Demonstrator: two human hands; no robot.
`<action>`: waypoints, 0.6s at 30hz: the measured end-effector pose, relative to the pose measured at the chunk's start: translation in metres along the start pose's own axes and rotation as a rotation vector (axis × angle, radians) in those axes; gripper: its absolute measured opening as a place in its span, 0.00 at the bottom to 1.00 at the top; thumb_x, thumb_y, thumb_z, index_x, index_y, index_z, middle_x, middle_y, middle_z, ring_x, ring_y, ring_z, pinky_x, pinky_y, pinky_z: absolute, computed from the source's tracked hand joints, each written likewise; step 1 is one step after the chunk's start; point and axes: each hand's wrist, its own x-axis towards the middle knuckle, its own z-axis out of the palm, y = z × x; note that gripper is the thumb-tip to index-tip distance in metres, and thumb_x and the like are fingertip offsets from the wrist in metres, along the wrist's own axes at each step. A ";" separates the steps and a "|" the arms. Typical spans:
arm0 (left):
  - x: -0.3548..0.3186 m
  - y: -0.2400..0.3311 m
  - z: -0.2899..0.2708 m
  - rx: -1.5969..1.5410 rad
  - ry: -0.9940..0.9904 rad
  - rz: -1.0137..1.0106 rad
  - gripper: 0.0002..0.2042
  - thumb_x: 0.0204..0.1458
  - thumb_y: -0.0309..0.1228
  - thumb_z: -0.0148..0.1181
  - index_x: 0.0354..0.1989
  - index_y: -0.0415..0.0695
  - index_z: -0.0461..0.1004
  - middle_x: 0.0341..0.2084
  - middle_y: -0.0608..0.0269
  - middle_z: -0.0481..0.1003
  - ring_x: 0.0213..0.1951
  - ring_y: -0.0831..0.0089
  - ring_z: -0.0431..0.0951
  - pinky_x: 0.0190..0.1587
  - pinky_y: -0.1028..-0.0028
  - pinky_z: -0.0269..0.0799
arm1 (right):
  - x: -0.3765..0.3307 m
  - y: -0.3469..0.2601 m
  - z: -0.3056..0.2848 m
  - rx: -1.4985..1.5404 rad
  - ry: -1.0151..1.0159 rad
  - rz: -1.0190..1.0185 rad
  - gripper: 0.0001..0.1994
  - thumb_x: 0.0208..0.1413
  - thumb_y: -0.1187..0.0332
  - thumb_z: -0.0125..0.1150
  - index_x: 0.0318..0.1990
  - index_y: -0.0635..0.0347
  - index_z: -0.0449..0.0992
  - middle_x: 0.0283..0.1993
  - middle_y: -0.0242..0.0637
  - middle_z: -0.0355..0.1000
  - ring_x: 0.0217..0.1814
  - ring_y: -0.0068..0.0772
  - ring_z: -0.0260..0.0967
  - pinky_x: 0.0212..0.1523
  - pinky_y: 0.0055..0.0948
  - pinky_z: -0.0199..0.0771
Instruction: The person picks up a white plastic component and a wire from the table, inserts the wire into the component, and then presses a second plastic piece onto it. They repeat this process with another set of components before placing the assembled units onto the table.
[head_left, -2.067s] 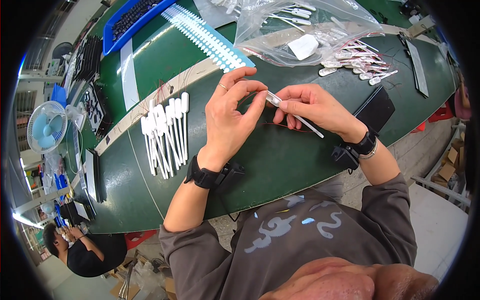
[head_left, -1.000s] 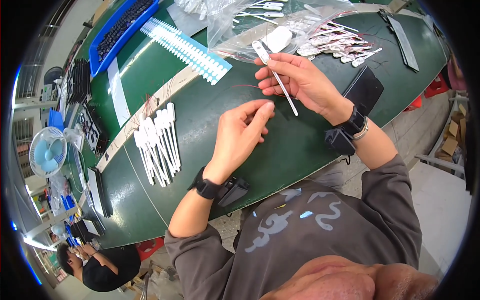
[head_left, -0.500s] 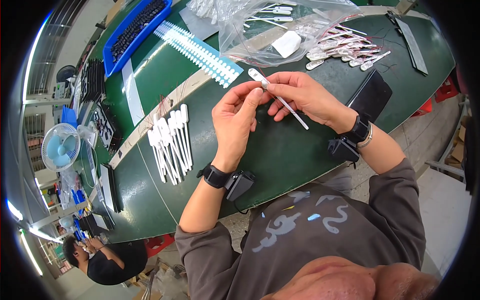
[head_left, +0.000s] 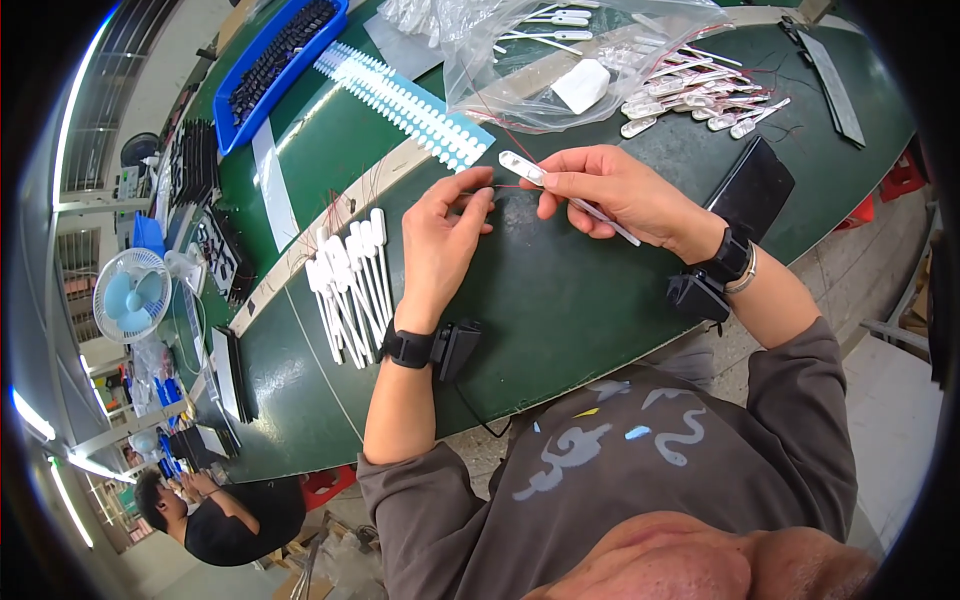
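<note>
My right hand [head_left: 630, 195] holds a white spoon-shaped plastic stick [head_left: 520, 167] between thumb and fingers, its wide end pointing up and left and its thin handle passing under the palm. Thin red wires [head_left: 510, 187] come off the stick. One stretches to my left hand [head_left: 438, 240], whose thumb and index finger are pinched together at it. Left of that hand, several white sticks [head_left: 350, 265] lie side by side on the green table. A blue sheet with rows of white oval stickers [head_left: 425, 118] lies beyond both hands.
A pile of white sticks with red wires [head_left: 690, 95] lies far right, beside a clear plastic bag [head_left: 520, 90] and a white folded piece [head_left: 582, 86]. A black phone-like slab [head_left: 752, 190] is near my right wrist. A blue tray [head_left: 225, 105] of black parts stands far left.
My left hand has drawn away to the left from the stick, with a red wire now stretched between the hands. My right hand keeps the stick and has shifted slightly right.
</note>
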 end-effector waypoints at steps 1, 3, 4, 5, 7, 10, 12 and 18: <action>0.000 0.002 -0.006 0.089 -0.042 0.031 0.10 0.57 0.24 0.60 0.47 0.39 0.78 0.35 0.62 0.80 0.29 0.77 0.78 0.30 0.77 0.74 | 0.000 0.000 0.000 -0.011 0.008 0.002 0.14 0.66 0.64 0.55 0.52 0.64 0.75 0.33 0.30 0.75 0.20 0.09 0.62 0.16 0.11 0.58; -0.002 0.008 -0.010 0.180 -0.089 0.062 0.09 0.57 0.24 0.61 0.46 0.39 0.79 0.36 0.62 0.80 0.30 0.75 0.79 0.31 0.76 0.75 | 0.001 0.001 0.001 -0.018 0.011 0.006 0.14 0.66 0.64 0.55 0.52 0.64 0.75 0.33 0.30 0.75 0.20 0.09 0.60 0.16 0.11 0.56; -0.003 0.011 -0.010 0.226 -0.064 0.124 0.08 0.56 0.24 0.61 0.44 0.40 0.80 0.36 0.62 0.79 0.30 0.74 0.80 0.31 0.75 0.75 | 0.002 0.001 0.001 -0.031 0.012 0.013 0.14 0.66 0.64 0.55 0.52 0.63 0.75 0.33 0.30 0.75 0.19 0.09 0.59 0.16 0.11 0.54; -0.004 0.015 -0.010 0.271 -0.039 0.186 0.07 0.56 0.24 0.62 0.42 0.41 0.81 0.36 0.61 0.79 0.30 0.73 0.80 0.32 0.75 0.75 | 0.002 0.001 0.002 -0.044 0.012 0.020 0.14 0.66 0.64 0.55 0.52 0.63 0.75 0.33 0.29 0.75 0.19 0.08 0.58 0.16 0.11 0.52; -0.006 0.018 -0.009 0.318 -0.016 0.249 0.06 0.55 0.24 0.63 0.41 0.41 0.82 0.36 0.61 0.79 0.30 0.72 0.80 0.32 0.74 0.75 | 0.002 0.003 0.000 -0.056 0.011 0.024 0.14 0.66 0.64 0.55 0.52 0.62 0.75 0.33 0.29 0.75 0.20 0.08 0.58 0.16 0.11 0.52; -0.009 0.021 -0.008 0.486 -0.005 0.432 0.08 0.53 0.24 0.65 0.41 0.42 0.81 0.36 0.61 0.80 0.31 0.69 0.80 0.33 0.73 0.75 | 0.001 0.005 -0.001 -0.083 0.009 0.034 0.13 0.66 0.63 0.56 0.52 0.61 0.76 0.33 0.28 0.75 0.21 0.08 0.58 0.17 0.11 0.51; -0.008 0.020 -0.007 0.489 -0.003 0.469 0.08 0.53 0.23 0.65 0.41 0.42 0.81 0.36 0.62 0.80 0.31 0.69 0.80 0.33 0.73 0.75 | 0.001 0.005 0.001 -0.122 -0.009 0.044 0.14 0.66 0.63 0.55 0.52 0.61 0.76 0.34 0.28 0.76 0.22 0.08 0.58 0.17 0.11 0.51; -0.008 0.021 -0.010 0.412 -0.025 0.493 0.09 0.52 0.20 0.65 0.42 0.42 0.81 0.37 0.60 0.80 0.32 0.69 0.81 0.35 0.75 0.76 | 0.001 0.005 -0.001 -0.140 -0.037 0.051 0.14 0.67 0.63 0.54 0.53 0.60 0.76 0.34 0.26 0.76 0.24 0.08 0.58 0.19 0.12 0.51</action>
